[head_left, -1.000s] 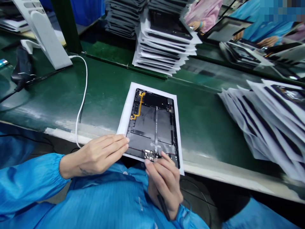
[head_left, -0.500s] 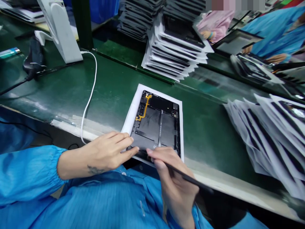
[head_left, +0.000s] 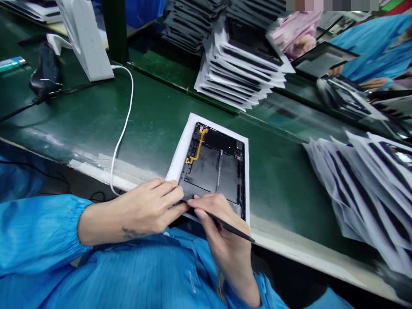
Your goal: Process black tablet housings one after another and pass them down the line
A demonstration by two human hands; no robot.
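Note:
An opened tablet housing (head_left: 212, 167) lies face down on a white paper sheet (head_left: 175, 165), showing black internal panels and a yellow flex cable (head_left: 199, 146). Both hands are at its near edge, which they largely hide. My left hand (head_left: 149, 204) rests there with its fingertips on the lower left corner. My right hand (head_left: 217, 219) lies across the lower edge and holds a thin black spudger (head_left: 230, 227) that points right, past the housing. The small circuit board seen earlier at that edge is hidden under my fingers.
The green workbench (head_left: 277, 184) carries tall paper-interleaved stacks of tablets (head_left: 241, 64) behind and a fanned pile (head_left: 360, 201) to the right. A white stand (head_left: 85, 43), white cable (head_left: 124, 124) and black adapter (head_left: 45, 71) are left. Co-workers' blue sleeves (head_left: 370, 47) show far right.
My right hand has moved up over the housing's lower edge and now covers the small board. The spudger has swung from pointing toward me to pointing right. The view has shifted slightly.

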